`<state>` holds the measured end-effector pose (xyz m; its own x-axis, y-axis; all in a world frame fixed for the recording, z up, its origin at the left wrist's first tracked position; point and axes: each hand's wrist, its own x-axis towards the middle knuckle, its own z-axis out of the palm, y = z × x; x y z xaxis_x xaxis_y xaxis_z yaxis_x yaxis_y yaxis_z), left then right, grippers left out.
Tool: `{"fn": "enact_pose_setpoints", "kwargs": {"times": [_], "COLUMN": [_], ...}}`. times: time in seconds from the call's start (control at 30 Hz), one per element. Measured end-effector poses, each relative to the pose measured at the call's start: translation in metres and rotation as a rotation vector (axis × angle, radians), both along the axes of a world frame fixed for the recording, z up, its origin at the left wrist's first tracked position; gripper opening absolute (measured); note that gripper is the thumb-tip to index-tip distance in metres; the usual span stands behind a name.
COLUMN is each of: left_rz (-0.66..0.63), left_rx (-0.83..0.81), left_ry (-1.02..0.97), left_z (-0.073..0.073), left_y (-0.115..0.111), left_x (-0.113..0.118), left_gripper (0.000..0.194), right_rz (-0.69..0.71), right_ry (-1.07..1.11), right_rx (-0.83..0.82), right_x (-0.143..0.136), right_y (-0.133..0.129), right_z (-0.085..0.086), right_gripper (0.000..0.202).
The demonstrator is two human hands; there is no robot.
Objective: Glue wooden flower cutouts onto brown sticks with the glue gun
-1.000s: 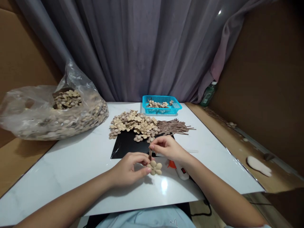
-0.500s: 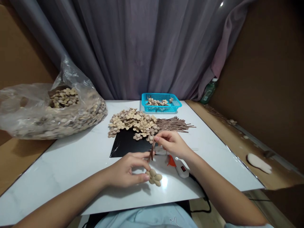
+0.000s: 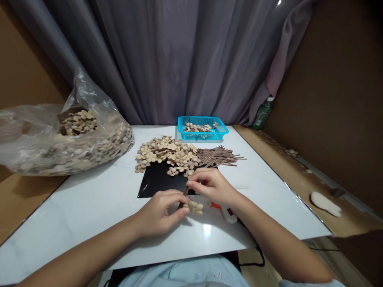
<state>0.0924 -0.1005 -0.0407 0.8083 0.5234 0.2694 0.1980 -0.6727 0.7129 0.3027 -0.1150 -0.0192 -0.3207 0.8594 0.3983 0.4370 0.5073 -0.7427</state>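
My left hand [image 3: 161, 210] pinches a beige flower-shaped piece [image 3: 195, 207] with rounded petals between thumb and fingers, just above the table's front part. Closed at the fingertips, my right hand [image 3: 213, 184] grips the upper end of thin brown stems [image 3: 185, 192]. Their lower ends run down behind my left fingers, beside the flower piece; whether they touch it is hidden. Under my right forearm lies a white glue gun [image 3: 229, 215] with an orange trigger [image 3: 215, 205], partly covered. Beyond my hands are a pile of similar flower pieces [image 3: 167, 150] and a heap of brown stems [image 3: 221, 155].
A black sheet [image 3: 158, 181] lies on the white table [image 3: 143, 255]. A blue basket [image 3: 203, 136] holding flower pieces and stems stands at the back. To the left, a clear plastic bag [image 3: 98, 155] bulges with flower pieces. A green bottle [image 3: 263, 113] stands back right.
My right hand has moved left and slightly down with the stems, closer to my left hand. The flower piece has risen and tilted, showing flatter.
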Motion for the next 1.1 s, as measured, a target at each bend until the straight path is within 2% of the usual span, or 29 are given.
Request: {"fn": "enact_pose_setpoints", "kwargs": {"times": [0.1, 0.17, 0.27, 0.37, 0.67, 0.83, 0.97, 1.1], "left_rz": [-0.059, -0.077, -0.086, -0.091, -0.176, -0.107, -0.022, -0.018], "left_rx": [-0.009, -0.003, -0.010, -0.057, -0.189, -0.197, -0.091, -0.009], "left_ry": [-0.019, -0.033, -0.017, 0.014, 0.013, -0.010, -0.006, -0.028], "left_z": [0.001, 0.002, 0.002, 0.001, 0.007, 0.008, 0.006, 0.005], "left_y": [-0.001, -0.001, 0.000, 0.000, 0.005, 0.013, 0.011, 0.005], "left_x": [-0.001, -0.001, -0.001, -0.003, -0.005, -0.005, -0.003, 0.000], "left_gripper": [0.018, 0.017, 0.017, 0.018, 0.016, 0.016, 0.016, 0.013], "right_rz": [-0.108, -0.153, -0.148, -0.131, -0.109, -0.056, 0.022, 0.031], "right_ry": [0.056, 0.132, 0.269, 0.338, 0.383, 0.387, 0.226, 0.104], "right_rx": [-0.053, -0.165, -0.374, -0.432, -0.421, -0.431, -0.267, -0.089], "right_x": [0.005, 0.007, 0.008, 0.008, 0.012, 0.006, -0.002, -0.007], "right_y": [0.004, 0.006, 0.006, 0.007, 0.010, 0.005, 0.001, 0.000], "right_z": [0.002, 0.001, -0.001, -0.003, -0.005, -0.003, -0.003, -0.005], "right_gripper": [0.015, 0.017, 0.024, 0.027, 0.031, 0.030, 0.021, 0.015]}}
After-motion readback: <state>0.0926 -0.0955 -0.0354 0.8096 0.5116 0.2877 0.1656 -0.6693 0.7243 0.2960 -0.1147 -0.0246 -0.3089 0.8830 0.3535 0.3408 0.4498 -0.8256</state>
